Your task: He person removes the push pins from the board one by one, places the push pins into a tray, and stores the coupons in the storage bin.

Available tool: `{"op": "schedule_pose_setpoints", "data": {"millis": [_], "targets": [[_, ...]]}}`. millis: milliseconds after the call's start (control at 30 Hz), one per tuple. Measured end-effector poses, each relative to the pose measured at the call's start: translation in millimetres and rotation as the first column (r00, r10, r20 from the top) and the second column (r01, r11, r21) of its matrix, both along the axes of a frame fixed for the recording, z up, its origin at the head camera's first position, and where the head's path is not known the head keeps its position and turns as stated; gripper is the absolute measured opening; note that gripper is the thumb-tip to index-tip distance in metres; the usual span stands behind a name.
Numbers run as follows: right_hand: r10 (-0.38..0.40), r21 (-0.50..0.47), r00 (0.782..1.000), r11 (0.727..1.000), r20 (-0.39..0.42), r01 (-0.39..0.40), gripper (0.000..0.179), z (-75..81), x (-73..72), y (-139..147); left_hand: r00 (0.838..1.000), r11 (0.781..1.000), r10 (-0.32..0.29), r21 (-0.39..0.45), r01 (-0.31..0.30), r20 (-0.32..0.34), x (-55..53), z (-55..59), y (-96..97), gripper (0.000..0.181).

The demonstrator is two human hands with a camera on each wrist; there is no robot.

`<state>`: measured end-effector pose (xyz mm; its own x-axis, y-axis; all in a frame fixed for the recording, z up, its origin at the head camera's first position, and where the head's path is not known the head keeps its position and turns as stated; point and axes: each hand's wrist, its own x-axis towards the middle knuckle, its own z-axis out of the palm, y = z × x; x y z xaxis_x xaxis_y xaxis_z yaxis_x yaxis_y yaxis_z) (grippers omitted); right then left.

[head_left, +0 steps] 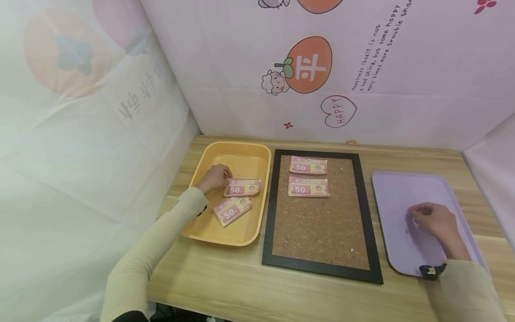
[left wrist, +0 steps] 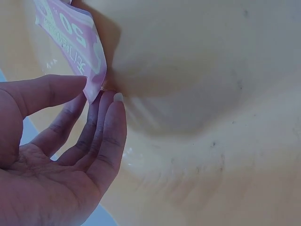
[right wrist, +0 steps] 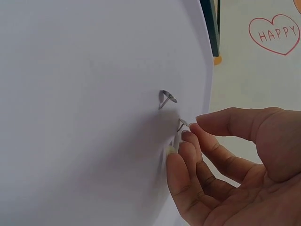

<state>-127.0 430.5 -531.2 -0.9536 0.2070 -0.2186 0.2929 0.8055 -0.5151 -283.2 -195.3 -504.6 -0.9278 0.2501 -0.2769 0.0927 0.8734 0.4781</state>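
In the yellow tray, my left hand pinches one end of a pink-and-yellow paper coupon marked 50. The left wrist view shows the coupon's corner between thumb and fingers. A second coupon lies at a slant just below it. Over on the right, my right hand is low over the purple tray. Its thumb and index fingertip pinch the edge of a metal thumbtack. Another thumbtack lies on the tray beside it, point showing.
A cork board with a black frame lies between the trays. Two coupons are on its upper part, an upper coupon and a lower coupon. Small tacks show near the board's lower corners. A printed cloth hangs behind the wooden table.
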Motion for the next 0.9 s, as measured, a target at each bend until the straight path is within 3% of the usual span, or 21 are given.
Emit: {"op": "schedule_pose_setpoints", "data": {"millis": [200,467,900], "targets": [[0.011,-0.011,1.0,1.0,-0.015,-0.011,0.043,4.7,-2.8,0,1.0,0.999,0.01,0.044,-0.01,-0.01,2.3,5.3,-0.7,0.026],[0.039,0.032,0.993,0.999,-0.116,-0.035,0.038,13.9,-14.9,-8,0.985,0.996,-0.015,0.089,0.03,-0.174,-0.3,20.1,10.1,0.03],[0.045,0.014,0.995,0.999,-0.093,-0.044,0.037,31.9,-28.8,-33,0.954,0.973,-0.059,0.195,0.12,-0.294,-4.1,32.9,38.2,0.026]]}}
